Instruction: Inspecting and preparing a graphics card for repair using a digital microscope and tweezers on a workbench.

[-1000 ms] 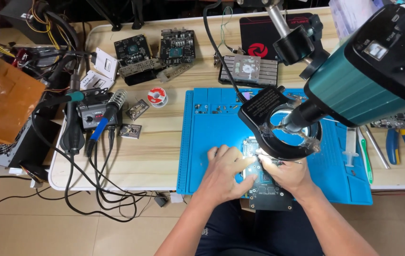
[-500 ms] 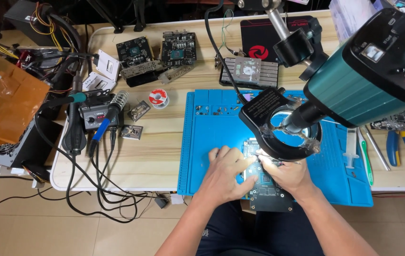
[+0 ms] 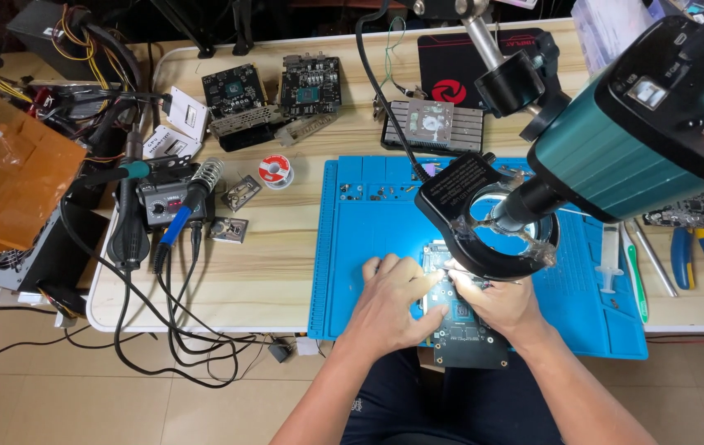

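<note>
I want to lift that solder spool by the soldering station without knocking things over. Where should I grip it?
Judging by its pose, the solder spool lies flat on the table, hole up. Come from above and pinch its round rim on opposite sides; the front side, toward the table's near edge, looks freest.

The ring light (image 3: 488, 222) and both hands cover most of the circuit board (image 3: 471, 338), so its middle is hidden. What the right hand (image 3: 504, 303) pinches is too small to tell. The microscope (image 3: 657, 124) is cut off at 2 o'clock, the orange sheet (image 3: 6, 181) at 9 o'clock
</note>
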